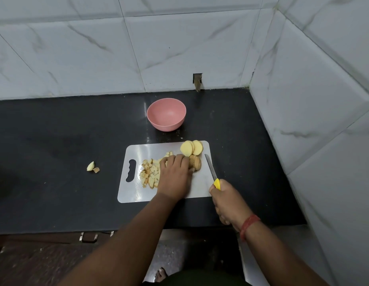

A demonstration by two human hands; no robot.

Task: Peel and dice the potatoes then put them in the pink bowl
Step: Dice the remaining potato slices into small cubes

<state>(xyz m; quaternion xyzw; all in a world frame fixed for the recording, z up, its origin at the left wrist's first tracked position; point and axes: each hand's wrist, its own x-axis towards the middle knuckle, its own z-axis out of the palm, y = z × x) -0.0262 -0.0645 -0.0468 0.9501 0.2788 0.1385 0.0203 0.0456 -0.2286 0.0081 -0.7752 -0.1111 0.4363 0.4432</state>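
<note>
the dicing step looks to be in hand: the left hand (175, 174) lies over the middle of the cutting board (202, 188), fingers curled onto a stack of potato slices (196, 163) at its 1 o'clock, seemingly steadying them. the right hand (227, 201) has its fingers wrapped tight round the yellow handle of the knife (211, 171), the blade pointing toward 12 o'clock just to the right of that stack and apart from it. a heap of potato cubes (149, 174) sits at 9 o'clock of the left hand, and two round slices (192, 148) lean at the board's far right corner.

the pink bowl (166, 114) stands off the board at its 12 o'clock, with nothing in it.

next, i judge, the blade must come leftward onto the stack, clear of the fingertips. the board's right edge is close under the knife; the wall (315, 112) closes in at 3 o'clock, while the counter (55, 141) lies open toward 9 o'clock, save two scraps (92, 167).
</note>
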